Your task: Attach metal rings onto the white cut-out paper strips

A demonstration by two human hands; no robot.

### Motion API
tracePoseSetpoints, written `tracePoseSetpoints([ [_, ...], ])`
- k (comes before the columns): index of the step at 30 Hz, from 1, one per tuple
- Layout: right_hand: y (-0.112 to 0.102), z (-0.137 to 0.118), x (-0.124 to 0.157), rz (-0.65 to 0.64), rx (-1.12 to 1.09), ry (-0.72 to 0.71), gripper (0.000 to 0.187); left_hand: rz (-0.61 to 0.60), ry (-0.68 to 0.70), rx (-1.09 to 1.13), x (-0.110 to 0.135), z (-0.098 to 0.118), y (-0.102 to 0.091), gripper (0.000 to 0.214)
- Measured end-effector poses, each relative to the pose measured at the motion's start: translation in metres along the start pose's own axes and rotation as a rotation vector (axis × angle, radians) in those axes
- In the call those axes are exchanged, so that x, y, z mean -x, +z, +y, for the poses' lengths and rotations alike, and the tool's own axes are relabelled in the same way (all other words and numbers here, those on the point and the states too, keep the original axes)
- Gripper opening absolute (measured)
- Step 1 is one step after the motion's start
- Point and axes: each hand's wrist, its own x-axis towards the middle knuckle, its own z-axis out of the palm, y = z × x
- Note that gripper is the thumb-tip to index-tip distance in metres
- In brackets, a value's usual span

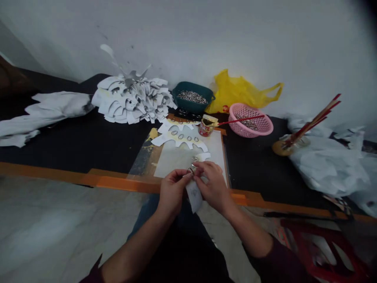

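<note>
Low over the table's front edge, my left hand (172,190) pinches the edge of a white cut-out piece (194,196). A metal ring (190,171) shows at its top, between my fingertips. My right hand (213,184) is closed at the other side of the same piece, thumb and fingers near the ring; its exact grip is partly hidden. Just beyond my fingers lies the piece's far end (203,156), with another ring (194,158) on it. Further back, a curved white cut-out (184,140) with several oval metal rings and yellowish smears lies on a pale board (167,163).
A red-and-white tub (206,126) with a red stick stands behind the board. Behind are a green basket (179,89) and a pink basket (266,127) of metal parts, and a yellow bag (235,92). White cut-outs (132,98) pile left; plastic bags (330,161) lie right.
</note>
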Motion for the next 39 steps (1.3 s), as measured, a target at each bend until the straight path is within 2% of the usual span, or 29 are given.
tracePoseSetpoints([
  [4, 0.011, 0.010, 0.007, 0.053, -0.191, -0.054, 0.024, 0.010, -0.202, 0.150, -0.003, 0.003, -0.005, 0.024],
  [6, 0.015, 0.014, 0.011, 0.073, -0.241, -0.080, 0.021, 0.004, -0.257, 0.169, -0.004, 0.002, -0.007, 0.023],
  [10, 0.011, 0.014, 0.013, 0.043, -0.143, -0.132, 0.026, 0.038, -0.122, 0.129, -0.004, -0.006, -0.008, 0.023],
  [15, -0.001, 0.005, 0.006, 0.042, 0.035, -0.055, 0.045, 0.027, 0.005, 0.054, -0.003, -0.014, -0.003, 0.022],
  [19, 0.006, 0.005, 0.008, 0.019, -0.015, -0.025, 0.044, 0.001, -0.005, 0.050, -0.003, -0.012, -0.002, 0.023],
  [24, 0.023, 0.016, 0.024, 0.115, -0.340, 0.104, 0.031, 0.004, -0.152, 0.117, -0.002, -0.007, -0.005, 0.025],
  [27, 0.022, 0.018, 0.027, 0.146, -0.222, 0.054, 0.028, 0.041, -0.088, 0.078, -0.002, -0.011, -0.008, 0.025],
  [30, 0.014, 0.013, 0.022, 0.127, -0.064, 0.008, 0.035, 0.056, -0.007, 0.013, 0.000, -0.014, -0.009, 0.023],
  [39, 0.013, 0.001, 0.018, 0.030, 0.032, -0.030, 0.047, 0.067, 0.051, -0.097, -0.001, -0.015, -0.011, 0.024],
])
